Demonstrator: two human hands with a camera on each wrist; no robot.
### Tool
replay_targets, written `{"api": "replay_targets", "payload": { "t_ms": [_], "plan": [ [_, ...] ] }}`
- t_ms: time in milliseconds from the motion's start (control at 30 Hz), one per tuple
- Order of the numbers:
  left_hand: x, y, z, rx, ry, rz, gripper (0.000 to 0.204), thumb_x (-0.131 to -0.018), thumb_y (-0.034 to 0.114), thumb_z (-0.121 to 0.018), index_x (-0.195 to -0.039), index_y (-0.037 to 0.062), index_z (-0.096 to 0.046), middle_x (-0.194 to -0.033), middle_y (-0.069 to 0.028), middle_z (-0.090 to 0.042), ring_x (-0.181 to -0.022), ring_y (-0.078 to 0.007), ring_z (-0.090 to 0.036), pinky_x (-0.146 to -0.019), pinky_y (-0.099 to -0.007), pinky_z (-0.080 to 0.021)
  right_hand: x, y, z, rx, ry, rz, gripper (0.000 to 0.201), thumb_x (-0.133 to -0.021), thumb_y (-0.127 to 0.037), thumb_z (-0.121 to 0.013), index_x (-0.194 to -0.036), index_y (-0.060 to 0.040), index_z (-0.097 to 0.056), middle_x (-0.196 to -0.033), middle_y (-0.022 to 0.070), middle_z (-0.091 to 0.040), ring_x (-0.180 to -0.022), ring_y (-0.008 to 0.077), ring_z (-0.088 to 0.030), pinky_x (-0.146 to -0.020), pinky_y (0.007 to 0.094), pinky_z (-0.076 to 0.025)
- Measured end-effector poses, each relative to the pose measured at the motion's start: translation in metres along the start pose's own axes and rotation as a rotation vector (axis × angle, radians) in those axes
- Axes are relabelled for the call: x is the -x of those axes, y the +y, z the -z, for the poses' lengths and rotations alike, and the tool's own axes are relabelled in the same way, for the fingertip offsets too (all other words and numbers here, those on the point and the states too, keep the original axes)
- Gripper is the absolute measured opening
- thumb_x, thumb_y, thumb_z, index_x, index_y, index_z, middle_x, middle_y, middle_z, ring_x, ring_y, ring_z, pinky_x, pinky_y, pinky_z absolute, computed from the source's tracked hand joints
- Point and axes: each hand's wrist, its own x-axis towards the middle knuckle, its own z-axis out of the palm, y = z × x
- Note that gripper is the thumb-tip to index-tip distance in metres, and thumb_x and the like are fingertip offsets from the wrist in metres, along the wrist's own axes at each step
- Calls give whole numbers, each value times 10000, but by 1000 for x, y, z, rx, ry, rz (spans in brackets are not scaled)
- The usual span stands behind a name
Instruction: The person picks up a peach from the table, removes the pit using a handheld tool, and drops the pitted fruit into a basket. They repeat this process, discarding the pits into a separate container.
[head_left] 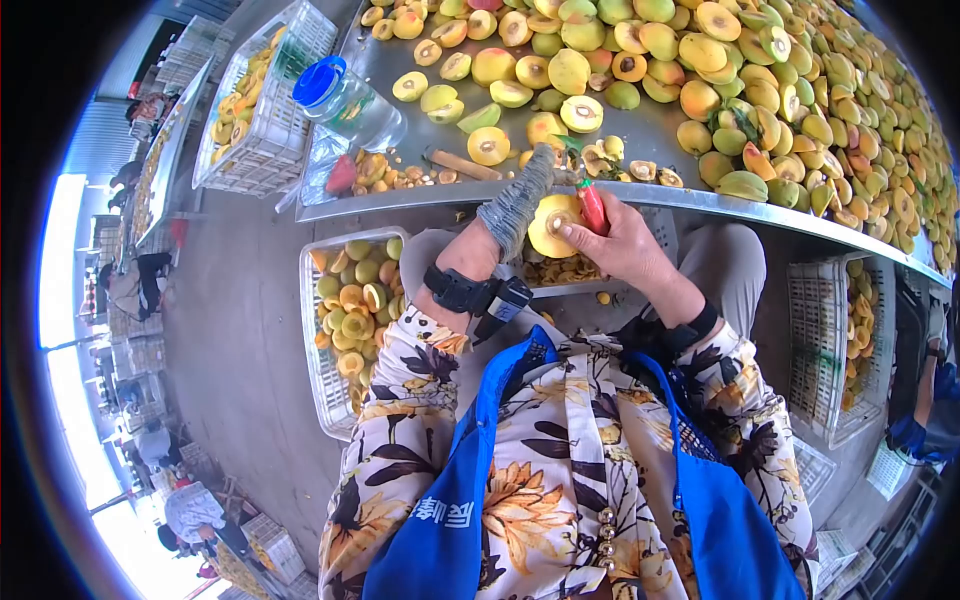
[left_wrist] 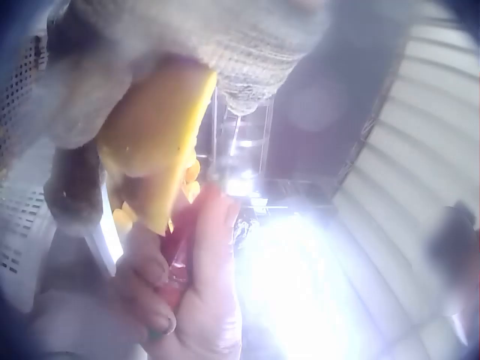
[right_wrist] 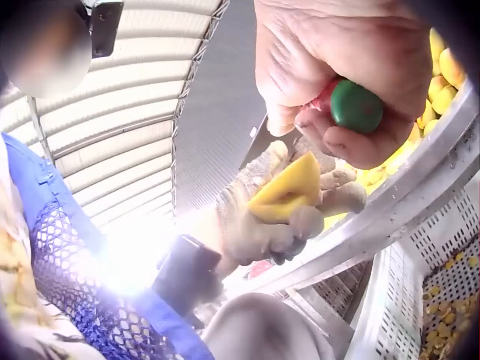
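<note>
Held in my gloved left hand (head_left: 515, 208) is a yellow peach half (head_left: 550, 232), its cut face and pit showing in the head view. In the right wrist view the gloved fingers (right_wrist: 262, 234) wrap around the peach half (right_wrist: 289, 193). My bare right hand (head_left: 635, 245) grips a red handle (head_left: 592, 208) with a green end (right_wrist: 358, 106), close beside the fruit. What tool the handle belongs to is hidden. The right thumb lies at the peach half's cut face. Both hands are just over the near edge of the metal table (head_left: 400, 203).
A large heap of peaches (head_left: 770, 100) covers the table's right side. Near the left end stand a blue-lidded water jug (head_left: 350, 105) and a wooden stick (head_left: 463, 165). Crates of fruit flank my legs, a white crate (head_left: 322, 385) at left and another crate (head_left: 818, 350) at right.
</note>
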Motion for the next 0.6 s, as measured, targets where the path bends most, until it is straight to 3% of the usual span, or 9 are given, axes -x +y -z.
{"api": "replay_targets", "payload": {
  "t_ms": [100, 167, 233, 300, 367, 400, 500, 533, 600],
  "plan": [
    [3, -1, 1, 66, 0, -25, 675, -810, 616, -358, -1085, 15, -493, -1002, -127, -573, -857, -232, -586, -758, -339, -498, 0, 0, -2, -394, 38, -112, 405, -782, -282, -640, -1035, -4, -489, -620, 38, -518, -383, 75, -419, -364, 229, -354],
    [17, -16, -10, 218, -3, -435, 438, -890, 426, -393, -1055, 36, -505, -946, -82, -580, -832, -157, -569, -744, -297, -483, -4, 9, -6, -594, 30, -92, 353, -792, -241, -633, -1021, -19, -482, -594, 25, -501, -368, 83, -409, -339, 237, -349],
    [2, -45, 2, 134, 89, -508, 374, -905, 347, -400, -1045, 18, -509, -938, -78, -578, -853, -152, -556, -781, -287, -458, -5, 3, -17, -887, 65, -195, 327, -798, -216, -624, -1002, -10, -470, -584, 22, -489, -360, 95, -411, -319, 243, -345],
    [-1, -46, 1, 131, 425, -496, 329, -906, 300, -412, -1043, 20, -519, -946, -78, -574, -849, -151, -554, -767, -279, -455, -2, 1, -27, -880, 119, -221, 325, -800, -208, -618, -1004, -11, -461, -598, 28, -493, -352, 93, -417, -309, 240, -340],
    [10, -38, -3, 309, 454, -404, 334, -905, 303, -412, -1048, 23, -522, -964, -77, -571, -856, -164, -555, -775, -287, -451, 1, 1, -31, -474, 84, -197, 336, -799, -208, -612, -1015, -6, -451, -631, 81, -519, -437, 150, -502, -395, 299, -415],
    [16, -32, -6, 375, 438, -426, 332, -905, 301, -413, -1059, 27, -517, -968, -76, -570, -856, -165, -556, -774, -292, -453, 3, 2, -31, -476, 78, -197, 336, -799, -208, -612, -1015, -6, -451, -631, 81, -519, -437, 150, -502, -395, 299, -415],
    [18, -28, -4, 488, 447, -449, 330, -900, 311, -426, -1063, 39, -518, -959, -70, -576, -860, -172, -560, -771, -302, -457, 9, 9, -19, 142, 255, 302, 362, -774, -204, -606, -1030, -2, -447, -775, 194, -565, -737, 345, -565, -648, 389, -448],
    [16, -29, 0, 471, 433, -430, 330, -896, 317, -436, -1058, 42, -521, -953, -70, -579, -855, -169, -562, -765, -299, -460, 9, 15, -18, 168, 258, 457, 347, -763, -209, -609, -1012, -19, -459, -763, 194, -573, -709, 372, -559, -603, 407, -450],
    [14, -32, 9, 424, 385, -385, 334, -887, 335, -455, -1053, 55, -528, -943, -70, -584, -843, -161, -571, -748, -285, -468, 16, 18, -19, 223, 175, 383, 341, -766, -221, -606, -1002, -24, -459, -736, 199, -574, -689, 376, -563, -590, 422, -448]
  ]
}}
